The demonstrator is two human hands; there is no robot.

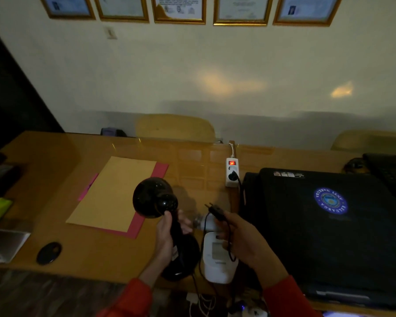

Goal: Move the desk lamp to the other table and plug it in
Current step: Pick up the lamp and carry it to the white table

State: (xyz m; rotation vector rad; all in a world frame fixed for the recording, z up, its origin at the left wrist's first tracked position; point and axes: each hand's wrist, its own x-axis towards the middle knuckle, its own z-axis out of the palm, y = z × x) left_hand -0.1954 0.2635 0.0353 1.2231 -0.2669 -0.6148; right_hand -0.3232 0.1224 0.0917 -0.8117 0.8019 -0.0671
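Observation:
A black desk lamp [154,197] with a round shade is over the near edge of the wooden table [55,156]. My left hand [167,234] grips its neck, and its round base [185,259] sits low by the table edge. My right hand [242,239] pinches the lamp's black plug [214,210], prongs pointing up and left, with the cord looping down below it. A white power strip [232,172] with a lit red switch lies farther back, one black plug in it.
A tan envelope on a pink folder [114,195] lies to the left. A white device [218,257] sits between my hands. A closed black laptop with a blue sticker [329,216] fills the right. A black oval object [49,252] rests near the front left. Chairs stand behind the table.

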